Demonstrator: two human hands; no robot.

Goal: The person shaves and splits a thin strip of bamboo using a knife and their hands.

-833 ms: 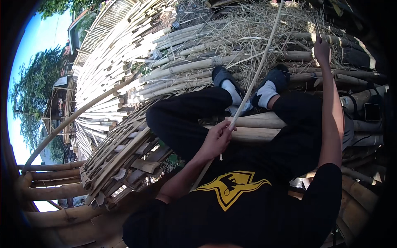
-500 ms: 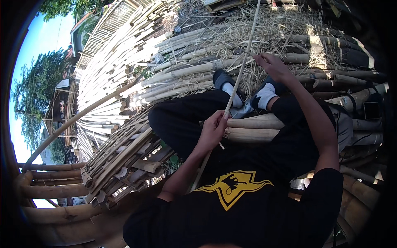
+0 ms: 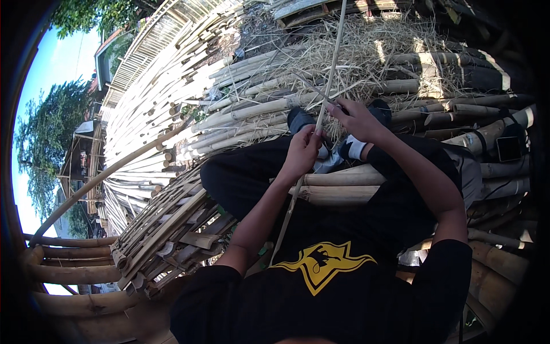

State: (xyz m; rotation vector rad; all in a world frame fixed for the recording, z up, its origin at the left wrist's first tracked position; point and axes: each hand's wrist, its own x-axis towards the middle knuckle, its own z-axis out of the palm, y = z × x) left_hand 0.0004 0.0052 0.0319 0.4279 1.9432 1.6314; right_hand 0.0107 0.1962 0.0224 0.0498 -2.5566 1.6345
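Closer together along the pale strip (image 3: 333, 57)

Clamped with left hand (image 3: 303, 152), farther forward than a moment ago, on strip slanting from top edge to black shirt (image 3: 258, 309). Gripping thin blade (image 3: 314, 88) in right hand (image 3: 361, 121), drawn back near left; seen crossing strip, contact unclear.

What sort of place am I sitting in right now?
It looks like an open-air bamboo working yard, though I can't be certain. Long cut poles lie in rows on the ground, a heap of pale shavings is in front of you, and split strips are stacked to your left.
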